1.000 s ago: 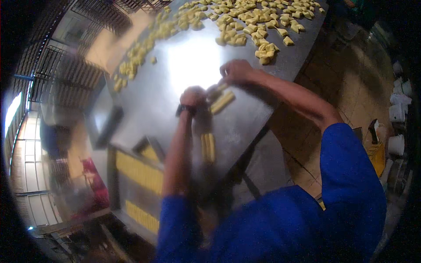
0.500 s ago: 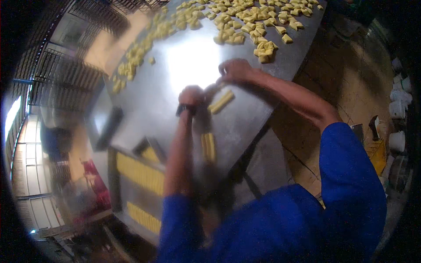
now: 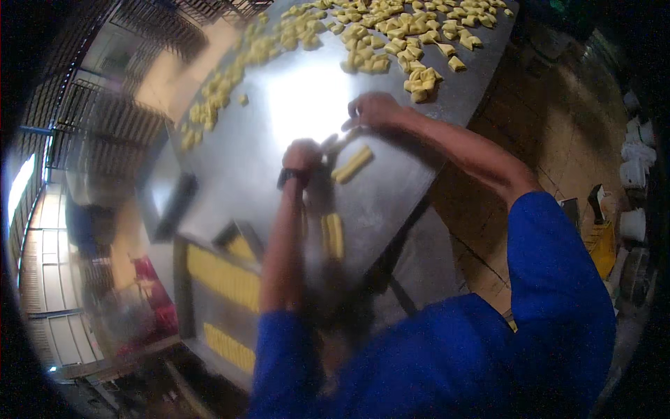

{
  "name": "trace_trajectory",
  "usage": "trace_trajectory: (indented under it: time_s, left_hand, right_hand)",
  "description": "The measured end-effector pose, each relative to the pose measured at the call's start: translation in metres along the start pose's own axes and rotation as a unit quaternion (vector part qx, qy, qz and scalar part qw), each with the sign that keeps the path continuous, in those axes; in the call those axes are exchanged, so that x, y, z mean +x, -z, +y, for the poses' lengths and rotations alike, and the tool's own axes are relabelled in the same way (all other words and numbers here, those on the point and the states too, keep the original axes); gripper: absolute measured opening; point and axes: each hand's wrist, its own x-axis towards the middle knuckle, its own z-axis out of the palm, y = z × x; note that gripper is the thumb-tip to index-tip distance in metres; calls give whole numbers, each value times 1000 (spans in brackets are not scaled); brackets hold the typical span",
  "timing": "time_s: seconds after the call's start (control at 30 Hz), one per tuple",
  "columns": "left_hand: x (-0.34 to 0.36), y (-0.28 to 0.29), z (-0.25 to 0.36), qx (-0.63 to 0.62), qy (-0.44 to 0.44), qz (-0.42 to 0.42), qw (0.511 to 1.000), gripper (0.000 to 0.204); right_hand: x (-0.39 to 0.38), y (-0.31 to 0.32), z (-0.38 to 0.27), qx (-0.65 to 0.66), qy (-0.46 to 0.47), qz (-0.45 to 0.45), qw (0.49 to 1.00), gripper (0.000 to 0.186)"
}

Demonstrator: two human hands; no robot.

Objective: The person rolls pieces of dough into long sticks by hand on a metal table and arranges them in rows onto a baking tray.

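Observation:
My left hand, with a dark band on its wrist, is low over the metal table, its fingers curled. To its right and farther off is my right hand, bent at the wrist with fingers drawn together. A thin strip of dough, blurred and partly hidden, spans the gap between both hands' fingers. Just nearer to me lies a yellow dough roll on the tabletop. Beside my left forearm rest more dough rolls, side by side.
Many loose dough pieces cover the table's far end and left edge. Trays with rows of dough rolls stand at the near left. A metal box-like tin sits at the left edge. Racks stand beyond; white tubs line the right.
My left hand has shifted slightly left and nearer to me, and the gap between the hands is a little wider. The dough rolls on the table stay in place.

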Motion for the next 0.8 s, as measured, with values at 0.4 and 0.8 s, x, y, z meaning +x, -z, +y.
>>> trace_trajectory:
  time_s: [0.4, 0.8]
  left_hand:
    - [-2, -5, 5, 24, 54, 25, 998, 68]
    - [-13, -8, 11, 51, 92, 52, 993, 69]
  right_hand:
    - [7, -5, 6, -22, 31, -6, 999, 61]
    - [7, -12, 3, -20, 59, 36, 997, 63]
